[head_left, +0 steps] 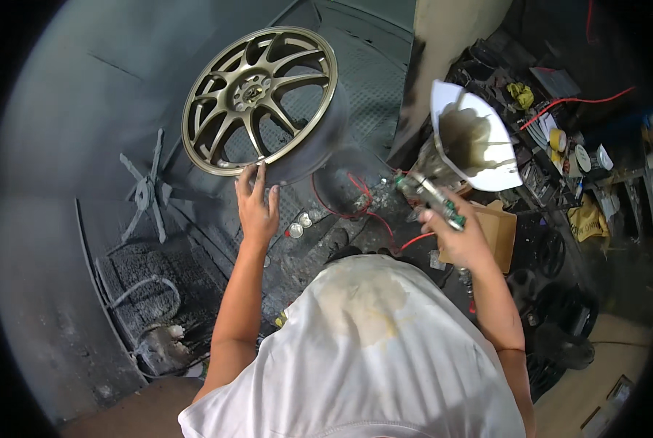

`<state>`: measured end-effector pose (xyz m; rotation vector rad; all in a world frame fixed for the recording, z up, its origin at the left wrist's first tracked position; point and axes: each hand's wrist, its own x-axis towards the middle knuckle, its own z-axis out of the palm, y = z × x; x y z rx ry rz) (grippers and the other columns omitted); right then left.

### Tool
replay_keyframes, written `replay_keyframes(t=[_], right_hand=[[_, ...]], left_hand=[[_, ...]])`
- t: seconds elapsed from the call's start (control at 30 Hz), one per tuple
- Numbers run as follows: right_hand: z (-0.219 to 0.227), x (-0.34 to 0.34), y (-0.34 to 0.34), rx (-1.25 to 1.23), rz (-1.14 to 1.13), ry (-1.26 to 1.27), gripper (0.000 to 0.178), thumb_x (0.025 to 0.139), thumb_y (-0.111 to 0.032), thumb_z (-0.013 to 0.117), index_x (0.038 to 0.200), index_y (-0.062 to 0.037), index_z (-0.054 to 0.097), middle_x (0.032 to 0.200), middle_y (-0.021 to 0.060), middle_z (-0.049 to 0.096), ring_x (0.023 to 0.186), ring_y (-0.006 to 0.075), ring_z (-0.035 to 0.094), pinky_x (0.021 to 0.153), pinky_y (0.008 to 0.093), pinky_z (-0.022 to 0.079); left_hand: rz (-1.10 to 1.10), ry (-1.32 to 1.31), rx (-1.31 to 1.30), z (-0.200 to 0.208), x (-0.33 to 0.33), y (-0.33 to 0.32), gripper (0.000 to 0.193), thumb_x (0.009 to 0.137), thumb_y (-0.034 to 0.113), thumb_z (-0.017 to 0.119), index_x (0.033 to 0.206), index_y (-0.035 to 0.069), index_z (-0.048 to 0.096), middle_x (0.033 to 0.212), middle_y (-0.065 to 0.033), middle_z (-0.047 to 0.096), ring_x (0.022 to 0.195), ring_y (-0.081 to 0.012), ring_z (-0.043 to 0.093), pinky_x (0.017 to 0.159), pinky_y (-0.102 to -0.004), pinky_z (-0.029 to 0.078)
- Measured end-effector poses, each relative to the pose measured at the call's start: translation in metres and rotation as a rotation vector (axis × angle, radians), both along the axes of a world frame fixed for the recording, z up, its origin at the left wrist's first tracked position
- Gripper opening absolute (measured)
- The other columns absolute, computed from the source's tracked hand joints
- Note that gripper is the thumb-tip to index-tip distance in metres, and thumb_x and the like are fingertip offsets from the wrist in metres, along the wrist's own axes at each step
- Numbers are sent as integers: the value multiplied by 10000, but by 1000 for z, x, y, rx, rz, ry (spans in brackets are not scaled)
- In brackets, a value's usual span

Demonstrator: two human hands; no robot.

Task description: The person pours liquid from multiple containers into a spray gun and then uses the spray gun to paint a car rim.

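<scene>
A bronze multi-spoke wheel rim (254, 93) is tilted toward me at the upper middle. At its lower edge is my left hand (257, 208), palm away, fingers stretched out and their tips at the lip. Whether they press on it I cannot tell. My right hand (461, 233) is closed around a metal spray gun (432, 196) with green parts, somewhat blurred by motion. Just beyond the gun, a white paper sheet or cone (498, 150) carries a large brown-bronze paint stain; how it is held up is hidden.
A grey stand with radiating arms (146, 193) stands at the left. Red hose (381, 219) loops across the dirty floor near small round lids (297, 226). An open cardboard box (498, 233) sits under my right hand. Cluttered shelves (549, 153) with tape rolls line the right.
</scene>
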<state>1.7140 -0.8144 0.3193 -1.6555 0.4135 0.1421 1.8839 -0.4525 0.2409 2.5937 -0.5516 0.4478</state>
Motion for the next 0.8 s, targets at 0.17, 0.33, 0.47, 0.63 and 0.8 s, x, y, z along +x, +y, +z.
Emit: replay_keyframes(t=[0.17,0.33,0.47,0.63,0.8], right_hand=[[2,-10,42,98,237,27,478,988,-196,624,1427,-42,514,969,33,695,798,88,651,506,220,460],[-16,-11,42,-138,96,43,402,970,-145,652,1329,19,582,937,34,672,773,110,631,741,274,529],[-3,-7,21,-245,-89,78,500,962,-232,683,1370,28,555,917,63,676,771,117,640,739,280,521],[-5,-9,32,-171,-121,-40,500,971,-234,669,1388,9,539,969,46,684,784,104,633,602,248,502],[-4,-30,57,63,187,2,519,969,-212,674,1411,13,520,1001,45,685,848,127,666,678,275,548]], left_hand=[[-40,9,-8,-5,5,10,564,921,120,658,1471,107,529,1444,-171,480,1358,-394,462,1177,-579,300],[-76,-3,-1,-2,8,19,554,907,101,663,1447,61,548,1439,-187,482,1348,-397,467,1163,-515,338],[-77,-6,-7,-7,11,28,538,904,97,664,1429,38,562,1444,-196,476,1355,-392,460,1154,-475,356],[-92,-37,-6,-8,13,37,527,903,80,652,1419,25,567,1453,-194,471,1380,-389,437,1154,-466,358],[-103,-13,-7,-9,16,43,511,908,77,639,1412,22,573,1463,-192,467,1392,-394,427,1162,-469,349]])
